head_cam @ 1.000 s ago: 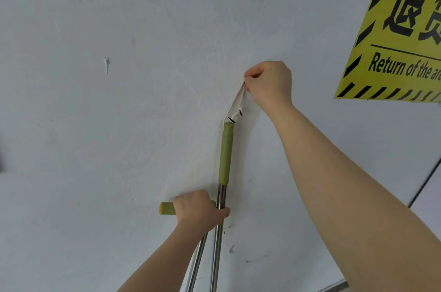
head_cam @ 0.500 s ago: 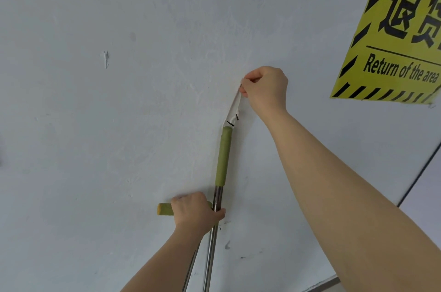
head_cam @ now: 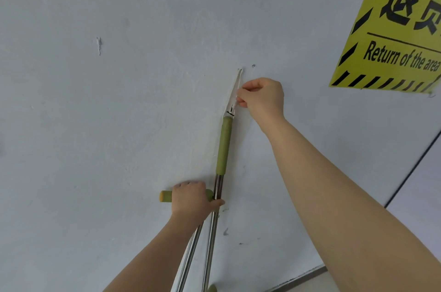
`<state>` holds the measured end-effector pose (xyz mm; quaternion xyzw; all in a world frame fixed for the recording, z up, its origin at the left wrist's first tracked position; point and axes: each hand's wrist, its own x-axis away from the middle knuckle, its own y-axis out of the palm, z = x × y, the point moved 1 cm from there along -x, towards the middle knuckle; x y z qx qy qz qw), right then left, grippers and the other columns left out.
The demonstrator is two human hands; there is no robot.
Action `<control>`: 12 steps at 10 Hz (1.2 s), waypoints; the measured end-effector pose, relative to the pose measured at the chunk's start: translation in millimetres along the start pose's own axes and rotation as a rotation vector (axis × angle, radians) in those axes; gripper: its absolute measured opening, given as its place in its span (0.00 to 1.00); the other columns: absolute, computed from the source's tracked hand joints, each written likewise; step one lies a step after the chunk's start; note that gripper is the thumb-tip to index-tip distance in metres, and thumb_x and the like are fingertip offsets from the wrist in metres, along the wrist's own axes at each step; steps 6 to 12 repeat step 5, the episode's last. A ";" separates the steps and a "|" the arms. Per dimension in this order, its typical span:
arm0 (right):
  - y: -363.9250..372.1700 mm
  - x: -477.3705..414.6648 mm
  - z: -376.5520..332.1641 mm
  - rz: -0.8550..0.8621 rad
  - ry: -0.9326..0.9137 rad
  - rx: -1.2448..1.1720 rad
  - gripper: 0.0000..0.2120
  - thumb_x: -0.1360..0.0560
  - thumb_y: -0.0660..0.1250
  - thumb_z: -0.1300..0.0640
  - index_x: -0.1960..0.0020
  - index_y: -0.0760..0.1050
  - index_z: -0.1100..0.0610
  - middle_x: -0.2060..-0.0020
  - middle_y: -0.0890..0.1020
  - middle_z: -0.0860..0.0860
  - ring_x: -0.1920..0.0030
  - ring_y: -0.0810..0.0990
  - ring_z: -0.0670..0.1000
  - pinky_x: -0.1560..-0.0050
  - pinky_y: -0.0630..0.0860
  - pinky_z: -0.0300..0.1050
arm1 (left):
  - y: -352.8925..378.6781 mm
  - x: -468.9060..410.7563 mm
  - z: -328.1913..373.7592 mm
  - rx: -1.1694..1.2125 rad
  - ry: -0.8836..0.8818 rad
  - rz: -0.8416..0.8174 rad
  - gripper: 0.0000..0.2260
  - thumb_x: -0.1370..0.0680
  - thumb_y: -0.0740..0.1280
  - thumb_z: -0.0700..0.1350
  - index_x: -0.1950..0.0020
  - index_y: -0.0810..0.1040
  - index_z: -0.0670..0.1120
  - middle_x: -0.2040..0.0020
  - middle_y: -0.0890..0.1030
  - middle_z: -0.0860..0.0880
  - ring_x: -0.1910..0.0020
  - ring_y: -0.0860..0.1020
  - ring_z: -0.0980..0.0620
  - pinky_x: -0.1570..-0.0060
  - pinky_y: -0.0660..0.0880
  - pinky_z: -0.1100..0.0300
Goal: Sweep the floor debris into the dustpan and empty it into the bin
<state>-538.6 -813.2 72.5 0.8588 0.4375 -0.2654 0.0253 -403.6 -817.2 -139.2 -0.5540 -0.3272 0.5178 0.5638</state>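
Two metal poles stand against a pale wall. One pole (head_cam: 216,198) carries a green grip (head_cam: 224,146) with a white loop strap (head_cam: 235,93) at its top; the strap reaches up to a small point on the wall (head_cam: 239,69). My right hand (head_cam: 261,98) pinches the strap near its lower part. My left hand (head_cam: 193,199) grips the horizontal green handle (head_cam: 165,196) of the second pole (head_cam: 191,248), its thumb touching the first pole. Broom head, dustpan and bin are out of view.
A yellow and black sign (head_cam: 391,29) reading "Return of the area" hangs on the wall at the upper right. A dark door frame edge (head_cam: 412,165) runs down the right side. A grey skirting strip (head_cam: 300,278) shows at the bottom.
My right hand has slid down the strap from its top end, so the strap's upper part now shows against the wall. The left hand holds as before.
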 end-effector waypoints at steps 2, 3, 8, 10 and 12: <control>-6.9 17.8 31.1 -0.008 0.075 -0.004 0.06 0.33 0.72 0.59 0.65 0.78 0.50 0.64 0.84 0.52 0.58 0.84 0.55 0.52 0.82 0.56 | -1.9 9.5 -14.7 0.049 0.067 0.103 0.25 0.27 0.61 0.68 0.42 0.78 0.50 0.44 0.80 0.52 0.40 0.74 0.49 0.39 0.66 0.56; -10.5 30.1 44.0 -0.019 0.116 -0.025 0.05 0.32 0.72 0.56 0.63 0.77 0.49 0.60 0.84 0.52 0.55 0.84 0.54 0.50 0.81 0.56 | -15.8 17.1 -23.4 0.098 0.050 0.184 0.26 0.25 0.59 0.66 0.38 0.78 0.50 0.42 0.80 0.52 0.40 0.74 0.48 0.39 0.67 0.55; -17.9 60.4 62.4 -0.032 0.194 0.072 0.19 0.32 0.70 0.53 0.55 0.76 0.71 0.66 0.75 0.54 0.64 0.74 0.52 0.55 0.81 0.54 | -64.6 33.1 -55.9 0.540 -0.121 0.229 0.22 0.24 0.64 0.59 0.34 0.74 0.50 0.45 0.81 0.54 0.46 0.78 0.52 0.44 0.74 0.55; -17.9 60.4 62.4 -0.032 0.194 0.072 0.19 0.32 0.70 0.53 0.55 0.76 0.71 0.66 0.75 0.54 0.64 0.74 0.52 0.55 0.81 0.54 | -64.6 33.1 -55.9 0.540 -0.121 0.229 0.22 0.24 0.64 0.59 0.34 0.74 0.50 0.45 0.81 0.54 0.46 0.78 0.52 0.44 0.74 0.55; -17.9 60.4 62.4 -0.032 0.194 0.072 0.19 0.32 0.70 0.53 0.55 0.76 0.71 0.66 0.75 0.54 0.64 0.74 0.52 0.55 0.81 0.54 | -64.6 33.1 -55.9 0.540 -0.121 0.229 0.22 0.24 0.64 0.59 0.34 0.74 0.50 0.45 0.81 0.54 0.46 0.78 0.52 0.44 0.74 0.55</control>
